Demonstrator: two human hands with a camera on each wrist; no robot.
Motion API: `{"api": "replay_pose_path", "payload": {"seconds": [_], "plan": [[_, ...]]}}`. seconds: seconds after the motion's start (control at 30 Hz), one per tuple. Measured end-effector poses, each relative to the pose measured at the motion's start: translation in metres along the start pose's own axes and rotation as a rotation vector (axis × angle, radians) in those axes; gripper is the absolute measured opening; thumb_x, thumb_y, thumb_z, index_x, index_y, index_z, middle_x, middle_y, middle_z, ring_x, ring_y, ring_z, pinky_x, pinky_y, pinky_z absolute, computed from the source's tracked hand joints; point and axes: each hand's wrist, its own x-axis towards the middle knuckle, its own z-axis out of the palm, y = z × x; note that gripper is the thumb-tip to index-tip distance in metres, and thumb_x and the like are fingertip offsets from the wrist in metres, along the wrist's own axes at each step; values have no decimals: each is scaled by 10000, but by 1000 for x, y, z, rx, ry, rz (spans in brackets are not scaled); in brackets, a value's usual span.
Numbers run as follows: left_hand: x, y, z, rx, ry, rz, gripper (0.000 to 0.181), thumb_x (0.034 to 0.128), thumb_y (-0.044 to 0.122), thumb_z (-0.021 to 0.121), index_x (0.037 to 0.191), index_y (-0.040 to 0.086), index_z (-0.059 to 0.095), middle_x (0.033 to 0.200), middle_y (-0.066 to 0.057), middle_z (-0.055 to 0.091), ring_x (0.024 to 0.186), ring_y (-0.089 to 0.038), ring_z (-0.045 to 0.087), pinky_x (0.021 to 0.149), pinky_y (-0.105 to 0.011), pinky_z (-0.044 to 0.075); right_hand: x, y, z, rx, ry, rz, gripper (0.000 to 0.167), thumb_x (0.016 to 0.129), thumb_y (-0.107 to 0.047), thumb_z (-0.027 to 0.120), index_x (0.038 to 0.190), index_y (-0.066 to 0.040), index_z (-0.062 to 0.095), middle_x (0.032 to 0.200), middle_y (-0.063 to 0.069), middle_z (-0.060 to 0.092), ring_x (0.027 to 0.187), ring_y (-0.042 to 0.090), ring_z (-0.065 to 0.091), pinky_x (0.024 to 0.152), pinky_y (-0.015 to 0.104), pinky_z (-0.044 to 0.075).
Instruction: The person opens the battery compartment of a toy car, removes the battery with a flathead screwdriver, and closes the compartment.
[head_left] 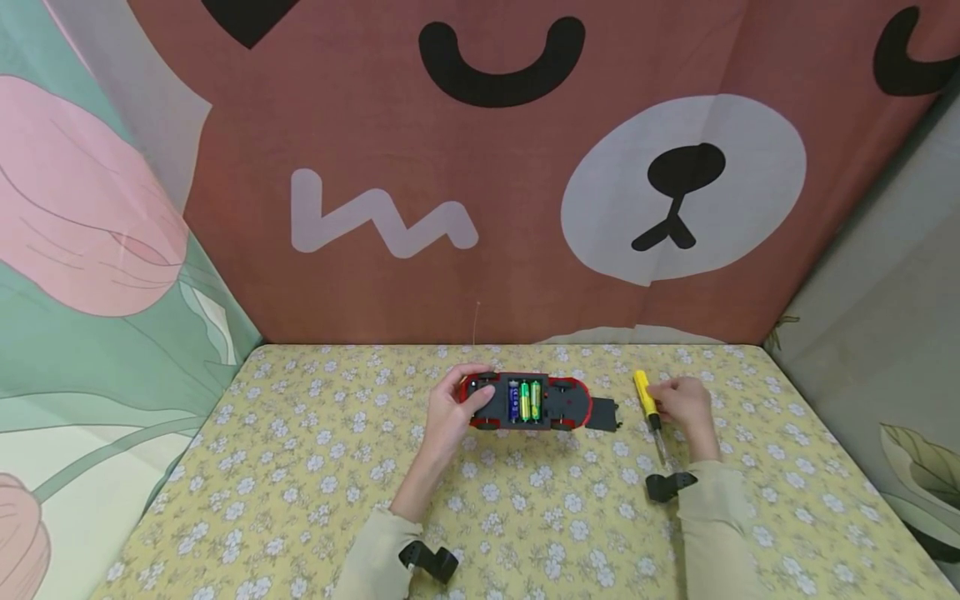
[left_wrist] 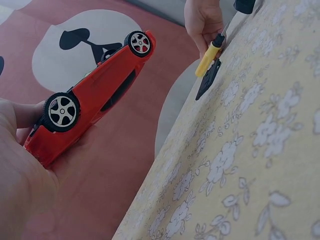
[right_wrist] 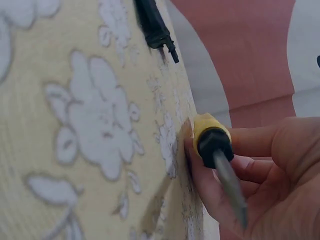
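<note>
My left hand (head_left: pixel 452 408) grips one end of a red toy car (head_left: pixel 567 403), its dark underside facing up with several batteries (head_left: pixel 525 401) in an uncovered compartment. From the side, the red car (left_wrist: pixel 100 92) shows two wheels in the left wrist view, held above the cloth by my left hand (left_wrist: pixel 22 165). My right hand (head_left: pixel 687 408) pinches the yellow handle of a screwdriver (head_left: pixel 643 392), its metal shaft pointing toward me. The right wrist view shows my right hand (right_wrist: pixel 280 175) with fingers around the screwdriver (right_wrist: pixel 212 137).
A black cover (head_left: pixel 602 414) lies on the flowered cloth (head_left: pixel 525 517), between the car and the screwdriver. Behind the table hangs a reddish-brown curtain (head_left: pixel 375 292) with a bear pattern. Other printed curtains stand at both sides.
</note>
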Motion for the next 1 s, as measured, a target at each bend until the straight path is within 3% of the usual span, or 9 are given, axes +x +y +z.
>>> {"api": "replay_pose_path", "payload": {"seconds": [0.5, 0.67, 0.8, 1.0], "plan": [[0, -1, 0, -7, 6, -14, 312, 937, 38, 721, 1247, 14, 691, 1210, -163, 657, 981, -226, 662, 751, -310, 608, -1, -3, 1, -114, -20, -24, 284, 1000, -101, 625, 1087, 165, 668, 888, 230, 683, 734, 249, 659, 605, 332, 580], [0, 0, 1, -7, 7, -14, 313, 936, 33, 721, 1247, 11, 690, 1214, -160, 657, 982, -224, 661, 751, -308, 607, -3, -9, -2, -104, 29, -16, 302, 1039, -159, 595, 1057, 135, 661, 820, 176, 679, 698, 228, 634, 567, 317, 531], [0, 1, 1, -5, 12, -20, 317, 934, 32, 720, 1249, 11, 689, 1221, -157, 658, 991, -224, 661, 759, -307, 606, -9, -22, -9, -70, 78, -80, 372, 1068, -240, 574, 1079, 120, 667, 846, 178, 708, 733, 263, 663, 614, 347, 570], [0, 0, 1, 4, 12, -20, 320, 934, 30, 718, 1251, 12, 686, 1206, -165, 664, 987, -231, 672, 756, -305, 606, -25, -47, -19, 12, 73, -195, 479, 1082, -350, 540, 1198, 97, 667, 1012, 227, 720, 938, 366, 708, 754, 379, 621]]}}
